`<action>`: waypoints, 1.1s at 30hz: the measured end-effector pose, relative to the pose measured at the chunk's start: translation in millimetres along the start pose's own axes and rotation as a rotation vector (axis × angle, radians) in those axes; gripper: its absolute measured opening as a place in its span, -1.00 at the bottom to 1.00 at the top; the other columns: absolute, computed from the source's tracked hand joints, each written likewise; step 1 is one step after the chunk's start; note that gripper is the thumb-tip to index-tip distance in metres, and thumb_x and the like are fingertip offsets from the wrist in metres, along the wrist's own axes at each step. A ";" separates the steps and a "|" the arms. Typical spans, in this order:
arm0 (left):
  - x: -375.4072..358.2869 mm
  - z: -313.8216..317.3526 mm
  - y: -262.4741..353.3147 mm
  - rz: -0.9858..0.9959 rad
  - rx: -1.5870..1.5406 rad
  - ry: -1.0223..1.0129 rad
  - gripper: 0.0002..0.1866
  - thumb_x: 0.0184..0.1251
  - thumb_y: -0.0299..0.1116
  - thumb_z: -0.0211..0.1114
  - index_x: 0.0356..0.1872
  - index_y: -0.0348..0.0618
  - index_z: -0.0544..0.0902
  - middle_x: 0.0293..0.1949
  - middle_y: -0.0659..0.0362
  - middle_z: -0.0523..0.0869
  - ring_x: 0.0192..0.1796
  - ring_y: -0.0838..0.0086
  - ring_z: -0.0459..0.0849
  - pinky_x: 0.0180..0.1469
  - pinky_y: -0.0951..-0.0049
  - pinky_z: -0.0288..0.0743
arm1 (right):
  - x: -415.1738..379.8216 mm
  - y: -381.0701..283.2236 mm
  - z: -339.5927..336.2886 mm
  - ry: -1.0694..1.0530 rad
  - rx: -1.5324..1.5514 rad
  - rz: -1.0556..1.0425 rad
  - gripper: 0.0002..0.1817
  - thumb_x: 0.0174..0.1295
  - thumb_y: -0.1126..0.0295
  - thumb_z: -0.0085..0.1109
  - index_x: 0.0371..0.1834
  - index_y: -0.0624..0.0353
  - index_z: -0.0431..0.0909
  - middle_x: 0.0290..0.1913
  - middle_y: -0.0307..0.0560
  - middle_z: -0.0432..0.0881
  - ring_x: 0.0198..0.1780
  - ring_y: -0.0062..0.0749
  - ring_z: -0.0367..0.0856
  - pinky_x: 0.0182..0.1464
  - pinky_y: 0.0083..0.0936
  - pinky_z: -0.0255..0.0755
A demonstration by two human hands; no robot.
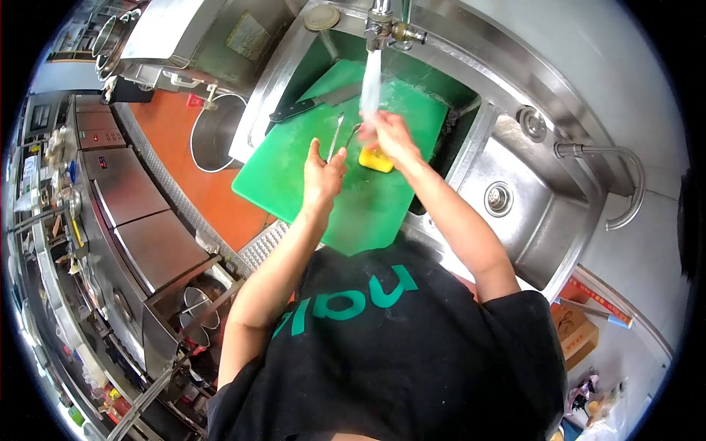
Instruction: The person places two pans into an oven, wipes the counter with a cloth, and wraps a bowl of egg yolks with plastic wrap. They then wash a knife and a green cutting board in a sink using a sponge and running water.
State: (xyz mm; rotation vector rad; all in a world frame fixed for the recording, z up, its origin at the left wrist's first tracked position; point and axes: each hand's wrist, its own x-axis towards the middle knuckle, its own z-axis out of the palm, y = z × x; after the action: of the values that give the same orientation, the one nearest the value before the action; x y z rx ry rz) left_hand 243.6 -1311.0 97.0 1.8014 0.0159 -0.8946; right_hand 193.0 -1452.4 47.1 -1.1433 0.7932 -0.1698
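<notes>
My left hand (pixel 323 176) is closed around a slim metal utensil (pixel 337 134), which points up over the green cutting board (pixel 287 173). My right hand (pixel 390 138) is in the running water (pixel 372 81) with its fingers curled and blurred; I cannot tell what they hold. A second thin metal piece (pixel 354 134) shows by those fingertips. Just below the right hand, a yellow sponge (pixel 376 160) rests over the board. Farther up the board lies a knife (pixel 316 103) with a black handle, its blade reaching toward the stream.
The board lies slanted across the left sink basin (pixel 460 92). Above it is the faucet (pixel 379 26). To the right are a second basin (pixel 533 242) and a curved spout (pixel 638 176). A metal bucket (pixel 213 140) stands on the orange floor at left. A round lid (pixel 321 17) sits on the sink corner.
</notes>
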 end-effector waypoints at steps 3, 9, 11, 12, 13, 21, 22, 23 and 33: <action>-1.4 11.7 -14.6 0.358 0.441 0.171 -0.21 0.13 -0.34 0.21 0.28 -0.35 -0.08 -0.67 0.10 0.50 -0.64 0.36 0.50 -0.59 0.38 0.35 | -8.5 7.1 19.9 -0.047 0.240 0.042 -0.82 0.09 0.45 0.06 -0.27 0.33 0.47 -0.48 -0.08 0.58 -0.56 -0.43 0.56 -0.57 -0.56 0.46; -16.4 9.2 -9.2 0.496 0.787 0.207 -0.28 0.11 -0.39 0.15 0.23 -0.44 -0.01 -0.54 -0.14 0.58 -0.48 0.02 0.58 -0.43 0.12 0.42 | -3.1 28.8 24.8 0.048 0.282 0.180 -0.79 0.12 0.35 0.07 -0.37 0.32 0.48 -0.47 -0.01 0.58 -0.54 -0.37 0.58 -0.51 -0.47 0.49; -9.1 9.6 -12.1 0.526 0.926 0.213 -0.27 0.08 -0.39 0.17 0.21 -0.49 0.01 -0.52 -0.14 0.59 -0.48 0.03 0.59 -0.43 0.11 0.44 | -6.7 22.7 27.4 0.074 0.351 0.208 -0.75 0.14 0.29 0.07 -0.37 0.31 0.48 -0.48 -0.01 0.58 -0.53 -0.35 0.58 -0.49 -0.46 0.50; -5.1 9.1 -11.1 0.523 0.922 0.217 -0.27 0.08 -0.39 0.17 0.21 -0.49 0.01 -0.52 -0.14 0.59 -0.48 0.03 0.59 -0.43 0.11 0.44 | -8.0 20.4 26.2 0.069 0.456 0.237 -0.71 0.16 0.24 0.04 -0.37 0.31 0.48 -0.47 0.00 0.58 -0.53 -0.34 0.58 -0.48 -0.45 0.49; -1.3 9.0 -10.3 0.555 0.964 0.185 -0.27 0.08 -0.38 0.17 0.21 -0.51 0.01 -0.52 -0.14 0.59 -0.47 0.02 0.59 -0.43 0.10 0.44 | -9.6 20.4 25.7 0.065 0.560 0.267 -0.66 0.19 0.18 0.00 -0.36 0.31 0.49 -0.47 0.02 0.58 -0.52 -0.33 0.58 -0.47 -0.45 0.48; -14.2 -14.3 4.1 0.424 0.858 0.154 -0.40 0.14 -0.20 0.17 0.16 -0.24 0.21 -0.45 -0.13 0.61 -0.39 0.00 0.60 -0.37 0.11 0.44 | 2.0 13.3 19.0 -0.036 0.034 0.188 -0.58 0.21 0.05 -0.06 -0.34 0.25 0.52 -0.50 -0.07 0.60 -0.54 -0.45 0.56 -0.46 -0.50 0.45; -24.6 -31.0 7.1 0.377 0.737 0.164 -0.39 0.11 -0.21 0.23 0.15 -0.24 0.25 -0.40 -0.16 0.61 -0.35 0.04 0.61 -0.32 0.19 0.45 | 5.6 13.4 24.0 -0.016 -0.230 0.119 -0.59 0.21 0.05 -0.07 -0.34 0.23 0.53 -0.51 -0.11 0.60 -0.55 -0.47 0.56 -0.46 -0.52 0.44; -32.7 -47.0 5.0 0.471 0.554 0.221 -0.36 0.06 -0.22 0.30 0.14 -0.29 0.27 -0.31 -0.15 0.61 -0.30 0.19 0.63 -0.27 0.32 0.45 | 17.3 26.3 33.8 -0.057 -0.564 -0.070 -0.64 0.18 0.10 -0.02 -0.31 0.20 0.53 -0.52 -0.12 0.61 -0.49 -0.38 0.59 -0.42 -0.48 0.44; -124.1 -118.5 12.8 -0.029 -0.207 0.364 -0.75 0.16 -0.43 0.22 -0.16 -0.35 0.56 -0.61 0.28 0.52 -0.66 0.73 0.30 -0.59 0.72 0.19 | 110.7 18.3 133.4 -0.238 -1.483 -0.708 -0.77 0.00 0.53 -0.04 -0.21 0.23 0.37 -0.14 0.04 0.43 -0.19 -0.10 0.53 -0.22 -0.29 0.46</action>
State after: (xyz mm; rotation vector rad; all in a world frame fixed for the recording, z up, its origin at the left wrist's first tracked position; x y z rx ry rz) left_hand 226.3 -1171.1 195.8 1.7487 0.3548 -0.5523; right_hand 353.4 -1400.5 2.8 -2.7695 0.1454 0.0085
